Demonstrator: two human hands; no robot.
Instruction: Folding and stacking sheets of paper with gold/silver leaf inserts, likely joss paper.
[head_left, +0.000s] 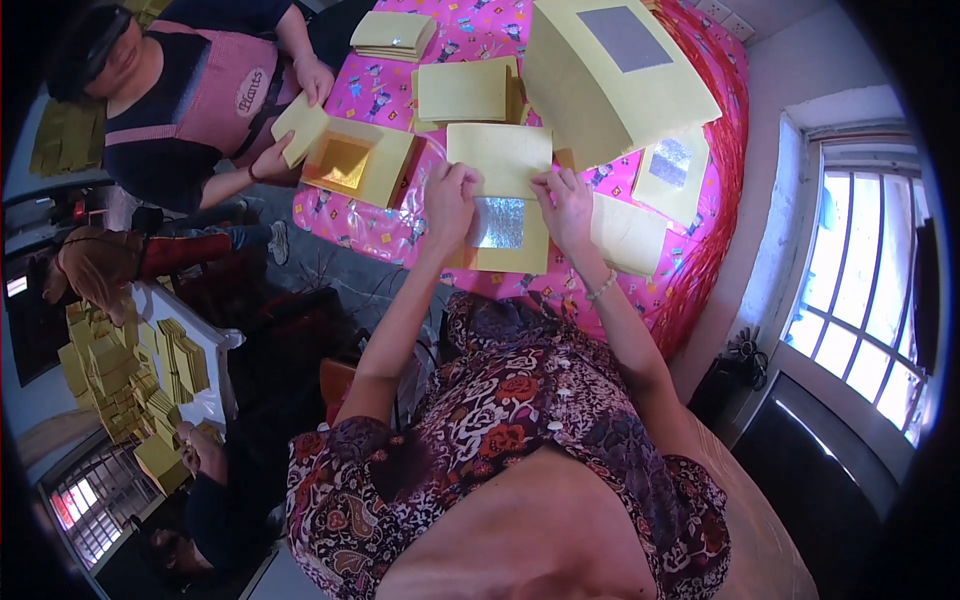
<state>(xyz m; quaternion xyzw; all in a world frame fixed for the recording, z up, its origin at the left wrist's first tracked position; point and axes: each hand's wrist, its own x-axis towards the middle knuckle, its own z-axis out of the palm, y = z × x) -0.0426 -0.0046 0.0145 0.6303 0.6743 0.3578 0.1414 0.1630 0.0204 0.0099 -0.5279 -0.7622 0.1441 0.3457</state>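
Note:
A plain yellow paper sheet [499, 155] is raised in front of me over the pink table. My left hand [452, 200] pinches its near left corner, and my right hand [566, 208] pinches its near right corner. Between my wrists lies a yellow sheet with a silver foil square [496, 223], partly covered by the raised one. A plain yellow stack [628, 235] sits just right of my right hand. To the left of my left hand rests a stack topped with a gold foil square [340, 162].
The table has a pink patterned cover [470, 32]. A tall yellow paper stack [590, 85] stands at the far right, beside red plastic strands [735, 130]. Across the left corner, a co-worker's hands [312, 82] hold a yellow paper bundle [300, 128]. A white table [218, 350] bears more bundles.

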